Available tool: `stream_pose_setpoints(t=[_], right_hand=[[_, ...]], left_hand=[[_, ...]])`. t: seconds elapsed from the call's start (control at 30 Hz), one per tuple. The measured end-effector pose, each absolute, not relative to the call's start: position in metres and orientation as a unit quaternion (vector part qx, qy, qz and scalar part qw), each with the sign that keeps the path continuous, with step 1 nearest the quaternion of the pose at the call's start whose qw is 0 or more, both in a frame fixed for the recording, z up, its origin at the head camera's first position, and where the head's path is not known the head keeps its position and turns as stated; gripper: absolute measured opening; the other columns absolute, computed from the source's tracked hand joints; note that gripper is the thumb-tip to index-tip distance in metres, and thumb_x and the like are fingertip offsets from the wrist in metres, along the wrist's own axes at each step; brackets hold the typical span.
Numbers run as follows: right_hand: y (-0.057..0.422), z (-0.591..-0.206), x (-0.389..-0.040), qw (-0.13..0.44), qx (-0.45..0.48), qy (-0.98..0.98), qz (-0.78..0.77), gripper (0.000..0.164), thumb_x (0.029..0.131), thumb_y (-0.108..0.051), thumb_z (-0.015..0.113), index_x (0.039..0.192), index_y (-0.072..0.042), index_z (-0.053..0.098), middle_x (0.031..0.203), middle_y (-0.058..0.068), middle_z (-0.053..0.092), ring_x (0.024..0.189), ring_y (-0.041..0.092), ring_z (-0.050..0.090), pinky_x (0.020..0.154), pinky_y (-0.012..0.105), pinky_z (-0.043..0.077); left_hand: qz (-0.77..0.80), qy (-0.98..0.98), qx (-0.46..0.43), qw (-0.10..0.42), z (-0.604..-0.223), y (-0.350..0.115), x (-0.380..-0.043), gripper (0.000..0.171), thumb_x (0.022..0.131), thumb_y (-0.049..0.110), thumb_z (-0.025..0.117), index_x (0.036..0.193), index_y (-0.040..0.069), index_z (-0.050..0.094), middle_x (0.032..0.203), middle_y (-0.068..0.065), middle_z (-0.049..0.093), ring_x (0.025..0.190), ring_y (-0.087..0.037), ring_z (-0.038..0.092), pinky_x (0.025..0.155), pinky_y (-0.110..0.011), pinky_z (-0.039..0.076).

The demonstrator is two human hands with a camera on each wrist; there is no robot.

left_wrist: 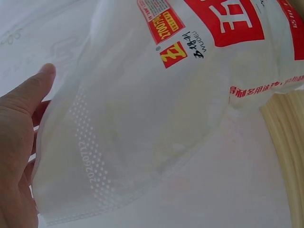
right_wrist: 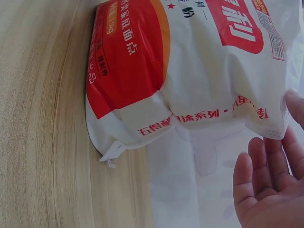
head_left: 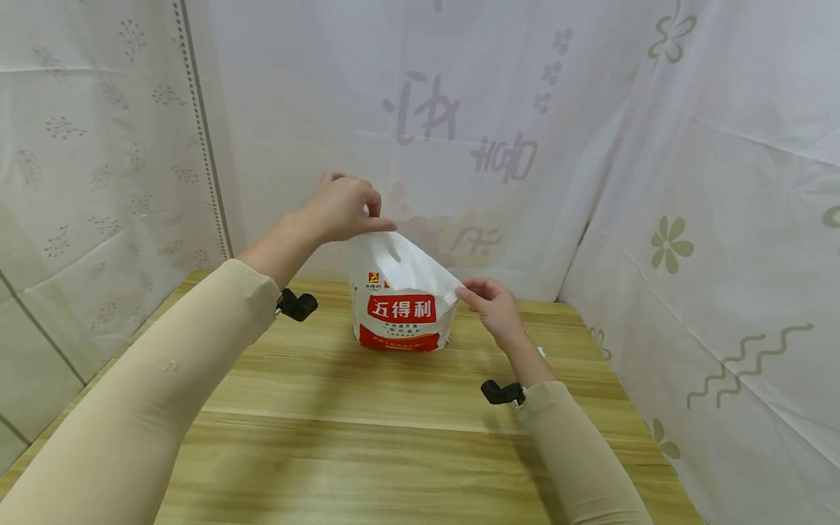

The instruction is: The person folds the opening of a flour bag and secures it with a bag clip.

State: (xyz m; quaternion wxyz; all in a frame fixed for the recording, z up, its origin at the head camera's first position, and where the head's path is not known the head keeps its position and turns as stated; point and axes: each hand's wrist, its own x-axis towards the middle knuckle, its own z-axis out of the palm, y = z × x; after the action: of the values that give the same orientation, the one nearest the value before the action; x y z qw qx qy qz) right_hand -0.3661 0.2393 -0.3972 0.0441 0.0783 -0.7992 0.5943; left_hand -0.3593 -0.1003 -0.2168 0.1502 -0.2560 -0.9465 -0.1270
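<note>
A white flour bag (head_left: 402, 310) with red printed panels stands on the wooden table, its lower part bulging. Its upper part is flat and pulled up to a slanted edge, higher on the left. At the raised top, my left hand (head_left: 348, 208) pinches the edge between thumb and fingers. Lower down on the other side, my right hand (head_left: 495, 310) pinches the top right corner. Dotted perforations and a stamped number show on the flour bag (left_wrist: 128, 109) in the left wrist view. Seen from the right wrist, the bottom corner of the flour bag (right_wrist: 137, 80) has a short loose thread.
The wooden table (head_left: 367, 445) extends from the bag toward me. Pale printed curtains (head_left: 459, 87) hang behind it and along both sides. A small whitish thing (head_left: 541, 351) lies beyond my right wrist. Each sleeve cuff has a black wrist camera mount (head_left: 502, 392) near it.
</note>
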Motion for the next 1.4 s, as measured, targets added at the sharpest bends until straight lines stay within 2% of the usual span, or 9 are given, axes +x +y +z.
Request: stream_pose_setpoints(t=[0.23, 0.43, 0.63, 0.77, 0.87, 1.03, 1.17, 1.4], right_hand=[[0.237, -0.401, -0.368, 0.042, 0.082, -0.805, 0.586, 0.047, 0.102, -0.037, 0.080, 0.134, -0.004, 0.070, 0.121, 0.003, 0.073, 0.109, 0.016, 0.066, 0.092, 0.026, 0.056], [0.234, -0.399, -0.367, 0.037, 0.084, -0.808, 0.582, 0.050, 0.101, -0.041, 0.081, 0.137, -0.007, 0.072, 0.128, 0.008, 0.073, 0.111, 0.018, 0.066, 0.093, 0.026, 0.057], [0.230, -0.399, -0.369, 0.038, 0.088, -0.806, 0.584, 0.047, 0.102, -0.035, 0.081, 0.138, -0.006, 0.072, 0.127, 0.010, 0.073, 0.110, 0.019, 0.066, 0.091, 0.024, 0.057], [0.230, -0.400, -0.370, 0.036, 0.090, -0.806, 0.584, 0.045, 0.102, -0.032, 0.080, 0.137, -0.005, 0.072, 0.126, 0.009, 0.073, 0.108, 0.017, 0.065, 0.090, 0.023, 0.058], [0.229, -0.401, -0.370, 0.033, 0.089, -0.807, 0.583, 0.045, 0.103, -0.032, 0.080, 0.137, -0.004, 0.072, 0.125, 0.009, 0.074, 0.107, 0.016, 0.065, 0.090, 0.022, 0.058], [0.228, -0.401, -0.370, 0.031, 0.085, -0.807, 0.584, 0.047, 0.103, -0.032, 0.080, 0.138, -0.002, 0.072, 0.124, 0.009, 0.073, 0.105, 0.014, 0.065, 0.088, 0.020, 0.057], [0.228, -0.401, -0.371, 0.031, 0.086, -0.806, 0.585, 0.046, 0.103, -0.030, 0.080, 0.138, -0.001, 0.072, 0.121, 0.008, 0.074, 0.103, 0.013, 0.066, 0.087, 0.020, 0.057], [0.225, -0.401, -0.373, 0.038, 0.094, -0.809, 0.579, 0.040, 0.103, -0.027, 0.080, 0.133, -0.001, 0.075, 0.118, 0.008, 0.075, 0.101, 0.015, 0.067, 0.085, 0.021, 0.059]], left_hand=[[-0.075, -0.953, -0.233, 0.179, -0.221, -0.090, -0.360, 0.050, 0.102, 0.054, 0.075, 0.072, 0.015, 0.067, 0.078, -0.001, 0.068, 0.085, -0.025, 0.066, 0.127, -0.063, 0.031], [-0.070, -0.956, -0.215, 0.186, -0.221, -0.084, -0.359, 0.046, 0.100, 0.051, 0.079, 0.073, 0.015, 0.069, 0.078, -0.001, 0.072, 0.086, -0.025, 0.070, 0.128, -0.061, 0.032], [-0.077, -0.956, -0.221, 0.178, -0.220, -0.085, -0.358, 0.043, 0.099, 0.047, 0.080, 0.074, 0.014, 0.068, 0.076, -0.002, 0.070, 0.087, -0.025, 0.068, 0.129, -0.062, 0.030], [-0.078, -0.954, -0.231, 0.175, -0.221, -0.086, -0.358, 0.036, 0.099, 0.044, 0.082, 0.083, 0.014, 0.068, 0.082, -0.003, 0.072, 0.090, -0.026, 0.069, 0.127, -0.063, 0.032], [-0.077, -0.954, -0.237, 0.169, -0.222, -0.085, -0.359, 0.032, 0.098, 0.043, 0.083, 0.099, 0.013, 0.072, 0.092, -0.005, 0.076, 0.095, -0.026, 0.071, 0.126, -0.063, 0.032], [-0.047, -0.957, -0.242, 0.151, -0.223, -0.083, -0.361, 0.040, 0.098, 0.046, 0.082, 0.126, 0.017, 0.080, 0.112, -0.005, 0.082, 0.113, -0.028, 0.073, 0.128, -0.066, 0.028], [-0.025, -0.957, -0.254, 0.136, -0.225, -0.080, -0.360, 0.032, 0.103, 0.043, 0.078, 0.121, 0.019, 0.085, 0.117, -0.003, 0.084, 0.119, -0.028, 0.073, 0.130, -0.068, 0.024], [-0.026, -0.957, -0.255, 0.134, -0.228, -0.075, -0.357, 0.021, 0.104, 0.033, 0.078, 0.110, 0.014, 0.084, 0.112, -0.003, 0.084, 0.109, -0.026, 0.074, 0.127, -0.064, 0.033]])
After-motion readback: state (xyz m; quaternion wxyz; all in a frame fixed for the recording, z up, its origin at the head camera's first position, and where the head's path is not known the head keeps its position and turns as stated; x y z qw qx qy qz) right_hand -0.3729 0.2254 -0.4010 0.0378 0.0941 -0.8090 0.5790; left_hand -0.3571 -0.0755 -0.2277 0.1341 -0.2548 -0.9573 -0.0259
